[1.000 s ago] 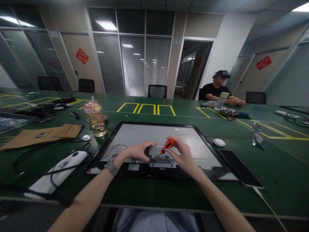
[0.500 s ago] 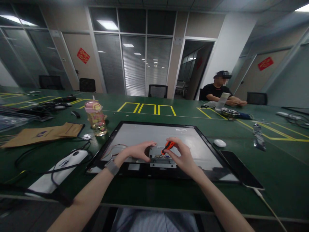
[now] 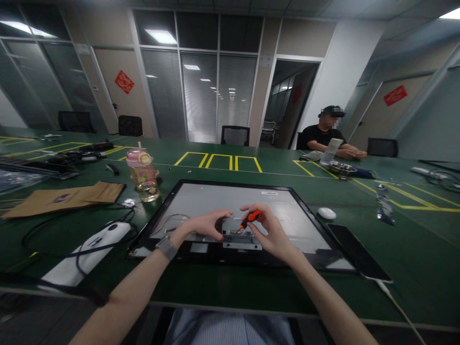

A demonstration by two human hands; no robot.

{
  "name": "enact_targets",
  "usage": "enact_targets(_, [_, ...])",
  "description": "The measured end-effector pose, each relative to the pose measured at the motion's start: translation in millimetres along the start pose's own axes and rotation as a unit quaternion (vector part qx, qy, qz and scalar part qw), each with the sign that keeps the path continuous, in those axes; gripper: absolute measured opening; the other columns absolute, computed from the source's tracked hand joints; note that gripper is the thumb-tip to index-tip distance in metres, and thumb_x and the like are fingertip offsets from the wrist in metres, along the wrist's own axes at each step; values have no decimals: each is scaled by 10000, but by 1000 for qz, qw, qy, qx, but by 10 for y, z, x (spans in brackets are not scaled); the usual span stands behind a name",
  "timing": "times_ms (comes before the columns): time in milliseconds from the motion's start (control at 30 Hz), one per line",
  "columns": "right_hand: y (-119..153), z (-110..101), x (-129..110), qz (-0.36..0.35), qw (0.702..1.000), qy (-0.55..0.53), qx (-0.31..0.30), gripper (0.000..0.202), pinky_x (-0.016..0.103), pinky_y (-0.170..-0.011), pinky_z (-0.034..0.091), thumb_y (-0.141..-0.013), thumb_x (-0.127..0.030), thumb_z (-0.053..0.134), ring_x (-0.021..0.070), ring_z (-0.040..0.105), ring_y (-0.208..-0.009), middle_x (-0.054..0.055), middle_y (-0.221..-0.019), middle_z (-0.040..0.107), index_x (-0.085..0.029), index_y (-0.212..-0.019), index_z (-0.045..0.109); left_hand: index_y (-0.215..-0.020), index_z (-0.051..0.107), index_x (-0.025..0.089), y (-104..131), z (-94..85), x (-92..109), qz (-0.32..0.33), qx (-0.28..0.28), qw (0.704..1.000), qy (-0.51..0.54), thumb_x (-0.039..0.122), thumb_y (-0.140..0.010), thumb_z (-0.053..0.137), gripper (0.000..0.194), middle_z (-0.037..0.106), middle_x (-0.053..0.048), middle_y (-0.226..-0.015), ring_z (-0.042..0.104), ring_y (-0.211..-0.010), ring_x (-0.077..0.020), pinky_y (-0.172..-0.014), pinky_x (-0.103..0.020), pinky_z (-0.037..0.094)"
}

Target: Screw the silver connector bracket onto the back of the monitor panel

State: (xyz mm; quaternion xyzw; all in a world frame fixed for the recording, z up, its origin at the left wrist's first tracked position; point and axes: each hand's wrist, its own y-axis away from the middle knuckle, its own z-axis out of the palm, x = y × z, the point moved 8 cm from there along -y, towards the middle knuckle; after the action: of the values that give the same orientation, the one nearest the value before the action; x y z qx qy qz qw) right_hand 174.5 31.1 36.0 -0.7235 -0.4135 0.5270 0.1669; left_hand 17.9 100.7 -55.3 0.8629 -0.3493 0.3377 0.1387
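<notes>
A flat display panel [image 3: 201, 199] with a black frame lies on the green table in front of me. Near its front edge sits a small metal bracket unit [image 3: 242, 245] with a circuit part in it. My left hand [image 3: 209, 224] grips the unit's left side between thumb and fingers. In my right hand [image 3: 268, 230] is an orange and black screwdriver [image 3: 251, 218], tilted, its tip down at the circuit part. The exact contact point of the tip is too small to make out.
Left of the panel are a pink-lidded bottle [image 3: 143, 175], a brown paper bag [image 3: 64, 199] and a white power strip [image 3: 86, 254] with black cables. To the right lie a white case [image 3: 327, 213] and a phone [image 3: 359, 251]. A person [image 3: 327, 134] sits across the table.
My right hand has shifted slightly, its fingers spread a little differently, and the screwdriver leans more to the right. My left hand has stayed in place.
</notes>
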Motion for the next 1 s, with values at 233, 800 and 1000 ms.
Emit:
enact_targets(233, [-29,-101,-78,-20,998,10,55,108,358,-816,538,-867,-204,649,211,623,-942,75,-981,629,-227,-969,620,-1331,499,207,17,-2,1,-19,-3,1000,-3,213,-609,772,772,399,-84,-1515,341,-1400,-296,-1176,-408,251])
enact_targets(800, [-33,-147,-95,13,996,-37,82,154,337,-783,545,-923,-291,585,192,626,-878,66,-937,620,-241,-973,722,-1325,497,203,12,3,1,-13,-2,1000,3,198,-610,776,768,409,-75,-1507,359,-1390,-266,-1178,-377,248])
enact_targets(1000, [-35,-108,-68,45,996,-71,44,265,398,-952,506,-994,-296,446,219,638,-1079,84,-1116,684,-257,-1167,643,-1339,480,200,21,1,14,-11,-4,1000,0,215,-609,777,789,391,-84,-1522,312,-1416,-300,-1189,-417,223])
